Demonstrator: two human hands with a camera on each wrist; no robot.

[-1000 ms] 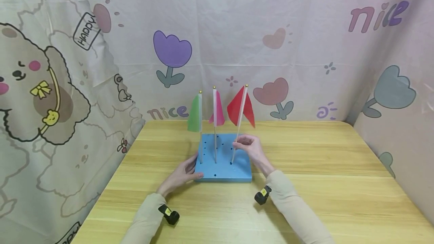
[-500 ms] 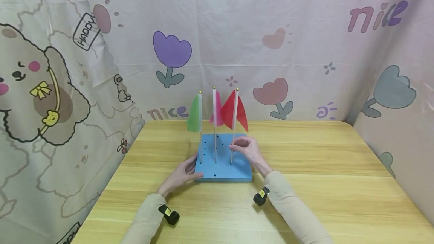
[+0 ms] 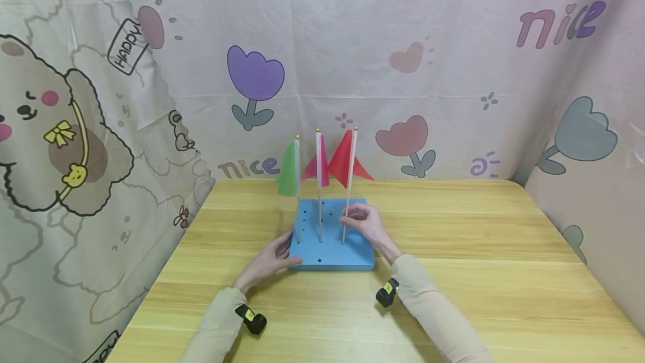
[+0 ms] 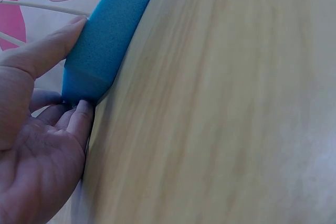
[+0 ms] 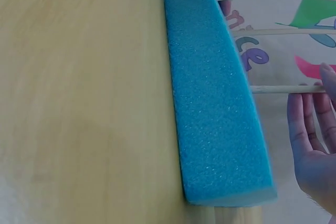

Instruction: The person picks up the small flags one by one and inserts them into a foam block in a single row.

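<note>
A blue foam block with small holes in its top lies flat on the table. My left hand grips its near left corner, thumb on the upper edge and fingers along the side. My right hand pinches the stick of a red flag between thumb and fingers; the stick's foot meets the block's top at the right, leaning slightly right. A pink flag stands upright in the middle. Left of it, nearest my left hand, stands a green flag. Each stick carries a gold tip.
The wooden table reaches back to a patterned cloth hung behind it and along both sides. A black camera sits at my right wrist, another camera at my left wrist.
The red flag has swung left and closer to upright, then tilted slightly right again, with my right hand moving a little left. The left hand keeps its place on the foam block.
</note>
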